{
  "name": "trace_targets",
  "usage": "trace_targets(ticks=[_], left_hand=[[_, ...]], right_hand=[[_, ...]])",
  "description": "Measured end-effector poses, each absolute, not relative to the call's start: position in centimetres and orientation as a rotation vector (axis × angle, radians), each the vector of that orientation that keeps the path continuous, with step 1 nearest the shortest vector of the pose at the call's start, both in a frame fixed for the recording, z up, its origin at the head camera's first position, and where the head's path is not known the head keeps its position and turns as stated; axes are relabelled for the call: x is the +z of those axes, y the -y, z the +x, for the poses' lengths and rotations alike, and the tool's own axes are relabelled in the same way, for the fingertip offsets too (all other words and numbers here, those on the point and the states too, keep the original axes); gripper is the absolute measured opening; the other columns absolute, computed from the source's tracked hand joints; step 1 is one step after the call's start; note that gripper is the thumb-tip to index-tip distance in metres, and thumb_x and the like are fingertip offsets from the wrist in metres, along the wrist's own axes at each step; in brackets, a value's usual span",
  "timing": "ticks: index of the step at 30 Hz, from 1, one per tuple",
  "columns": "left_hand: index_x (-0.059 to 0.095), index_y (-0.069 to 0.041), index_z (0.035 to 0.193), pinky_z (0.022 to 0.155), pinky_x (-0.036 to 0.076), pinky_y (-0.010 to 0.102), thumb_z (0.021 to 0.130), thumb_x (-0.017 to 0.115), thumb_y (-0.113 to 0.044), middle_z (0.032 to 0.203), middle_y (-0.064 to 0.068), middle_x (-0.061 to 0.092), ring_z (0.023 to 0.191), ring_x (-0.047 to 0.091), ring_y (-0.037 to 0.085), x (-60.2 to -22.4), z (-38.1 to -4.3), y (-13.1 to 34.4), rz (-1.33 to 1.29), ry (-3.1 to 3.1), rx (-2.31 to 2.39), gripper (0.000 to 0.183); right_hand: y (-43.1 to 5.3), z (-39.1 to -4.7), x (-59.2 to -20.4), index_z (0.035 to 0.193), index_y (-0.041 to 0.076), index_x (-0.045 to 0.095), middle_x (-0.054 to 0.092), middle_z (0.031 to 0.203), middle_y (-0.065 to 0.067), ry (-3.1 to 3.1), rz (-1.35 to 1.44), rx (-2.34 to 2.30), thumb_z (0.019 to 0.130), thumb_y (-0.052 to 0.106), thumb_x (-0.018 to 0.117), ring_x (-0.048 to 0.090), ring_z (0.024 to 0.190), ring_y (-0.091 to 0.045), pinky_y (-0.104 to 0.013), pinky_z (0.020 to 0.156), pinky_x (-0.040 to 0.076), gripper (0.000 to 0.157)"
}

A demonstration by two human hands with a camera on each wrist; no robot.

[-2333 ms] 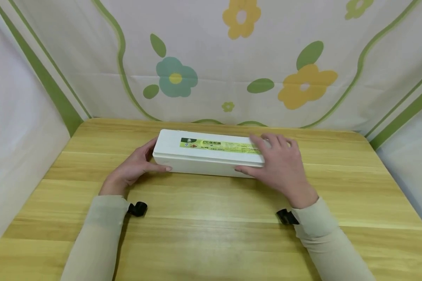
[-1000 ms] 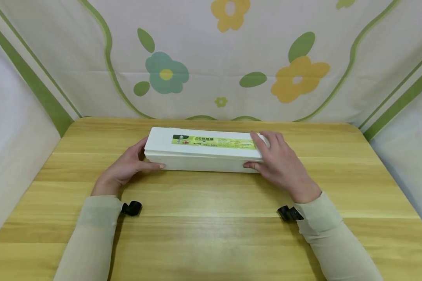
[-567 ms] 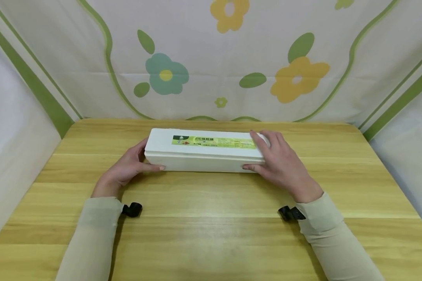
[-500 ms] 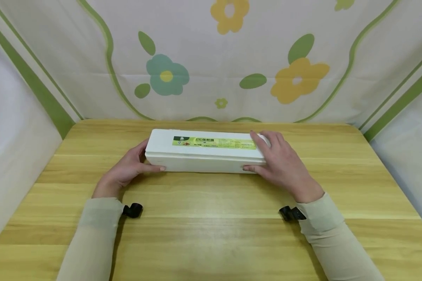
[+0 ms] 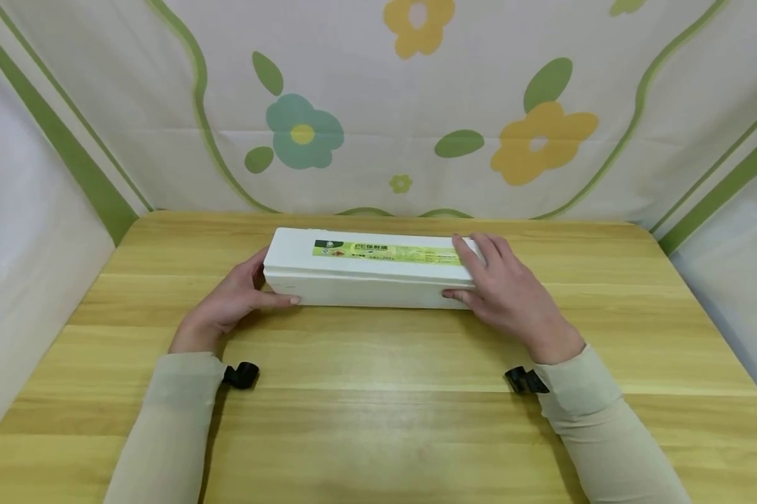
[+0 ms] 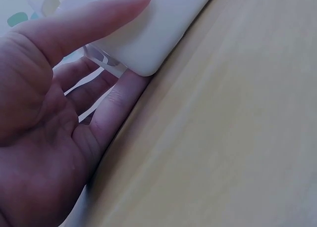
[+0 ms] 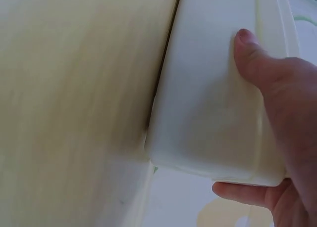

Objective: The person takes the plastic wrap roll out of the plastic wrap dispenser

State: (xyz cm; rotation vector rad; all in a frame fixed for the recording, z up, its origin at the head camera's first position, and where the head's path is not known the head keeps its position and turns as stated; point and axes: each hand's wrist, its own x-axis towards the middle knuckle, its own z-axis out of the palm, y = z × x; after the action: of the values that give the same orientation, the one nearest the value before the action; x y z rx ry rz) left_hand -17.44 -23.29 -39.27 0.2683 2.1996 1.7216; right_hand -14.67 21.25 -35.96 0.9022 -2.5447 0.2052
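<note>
A long white cling film box [image 5: 359, 289] lies near the back of the wooden table, with a lid on top and a yellow-green label [image 5: 387, 253] along it. My left hand [image 5: 236, 301] grips the box's left end, thumb on the front face and the other fingers mostly hidden around the end. At the right end, my right hand [image 5: 510, 294] holds the box, thumb against the front and fingers over the lid and far side. In the right wrist view, the right thumb [image 7: 252, 59] presses on the front wall just below the lid seam. The box's inside is hidden.
The wooden table [image 5: 378, 420] stretches in front of the box. Behind it hangs a white curtain [image 5: 378, 91] with printed flowers, and white cloth also closes in both sides. Small black camera mounts [image 5: 244, 376] stick out from both sleeve cuffs.
Since the oldest frame, my right hand has shifted toward the box's right end and its fingers have settled on the lid. The left hand keeps its grip. The view has moved slightly.
</note>
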Motion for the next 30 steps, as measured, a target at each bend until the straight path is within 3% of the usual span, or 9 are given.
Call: trace_targets(ticks=[10, 17, 21, 25, 30], left_hand=[[0.039, -0.026, 0.167, 0.109, 0.044, 0.02, 0.083, 0.094, -0.007, 0.153, 0.003, 0.055, 0.141, 0.047, 0.021, -39.0, -17.2, 23.4, 0.273, -2.223, 1.687, 0.102], [0.038, -0.027, 0.167, 0.113, 0.043, 0.025, 0.083, 0.094, -0.008, 0.157, 0.001, 0.052, 0.144, 0.044, 0.021, -39.1, -17.1, 23.3, 0.268, -2.222, 1.682, 0.103], [0.038, -0.028, 0.168, 0.114, 0.041, 0.025, 0.083, 0.094, -0.008, 0.161, 0.0, 0.05, 0.147, 0.041, 0.021, -39.0, -17.2, 23.2, 0.285, -2.222, 1.684, 0.103], [0.037, -0.028, 0.168, 0.111, 0.042, 0.021, 0.083, 0.093, -0.007, 0.162, 0.001, 0.049, 0.147, 0.042, 0.021, -39.2, -17.2, 23.2, 0.294, -2.215, 1.697, 0.103], [0.035, -0.03, 0.169, 0.11, 0.042, 0.02, 0.084, 0.092, -0.007, 0.162, 0.001, 0.048, 0.146, 0.042, 0.021, -39.2, -17.0, 23.2, 0.286, -2.215, 1.697, 0.105]], right_hand=[[-21.6, -14.9, -35.9, 0.157, 0.0, 0.05, 0.058, 0.143, -0.028, 2.56, 0.926, 0.308, 0.084, 0.038, 0.092, 0.053, 0.134, -0.046, -0.058, 0.09, 0.061, 0.092], [-21.9, -15.0, -35.2, 0.162, 0.017, 0.049, 0.053, 0.15, -0.022, 2.677, 0.89, 0.413, 0.088, 0.043, 0.089, 0.051, 0.137, -0.04, -0.062, 0.088, 0.059, 0.088], [-22.1, -15.2, -34.8, 0.162, 0.023, 0.05, 0.053, 0.152, -0.022, 2.702, 0.891, 0.448, 0.088, 0.044, 0.09, 0.05, 0.139, -0.042, -0.063, 0.1, 0.053, 0.087], [-21.5, -15.2, -34.5, 0.159, 0.021, 0.053, 0.055, 0.152, -0.021, 2.74, 0.843, 0.436, 0.084, 0.052, 0.09, 0.049, 0.143, -0.045, -0.067, 0.115, 0.039, 0.09], [-19.6, -15.4, -34.2, 0.15, 0.014, 0.058, 0.059, 0.149, -0.018, 2.742, 0.771, 0.348, 0.084, 0.067, 0.082, 0.052, 0.143, -0.045, -0.068, 0.117, 0.038, 0.088]])
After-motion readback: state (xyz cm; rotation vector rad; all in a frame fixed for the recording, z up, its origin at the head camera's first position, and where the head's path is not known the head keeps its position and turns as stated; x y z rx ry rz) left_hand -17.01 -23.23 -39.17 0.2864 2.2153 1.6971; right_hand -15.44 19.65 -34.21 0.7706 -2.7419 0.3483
